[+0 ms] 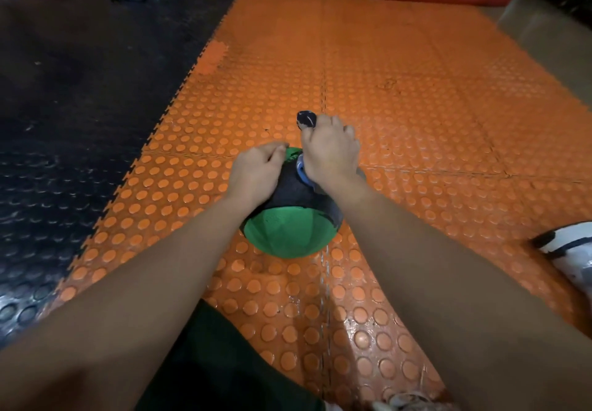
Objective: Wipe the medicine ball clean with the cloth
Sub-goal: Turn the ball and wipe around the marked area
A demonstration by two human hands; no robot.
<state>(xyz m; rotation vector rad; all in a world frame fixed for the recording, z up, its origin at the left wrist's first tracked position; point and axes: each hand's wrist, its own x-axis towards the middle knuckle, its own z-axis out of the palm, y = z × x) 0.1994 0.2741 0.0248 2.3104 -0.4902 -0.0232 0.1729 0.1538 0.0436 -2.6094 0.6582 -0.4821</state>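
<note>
Fingers [333,128] of right hand [331,151]: gripping dark blue crumpled cloth [306,119], pressing it onto green-and-black rubber medicine ball [282,234] lying beneath them on orange studded floor mat [416,106]. Left hand [256,170]: fingers curled, steadying the ball. Wiping appearing underway; near green face possibly remaining.

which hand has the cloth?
The right hand: it presses the dark blue cloth onto the far side of the green-and-black medicine ball. The left hand rests bare on the ball's left.

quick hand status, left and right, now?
Left hand: open, fingers curled on the medicine ball, steadying it.
Right hand: closed on the cloth, pressing it on the ball.
</note>
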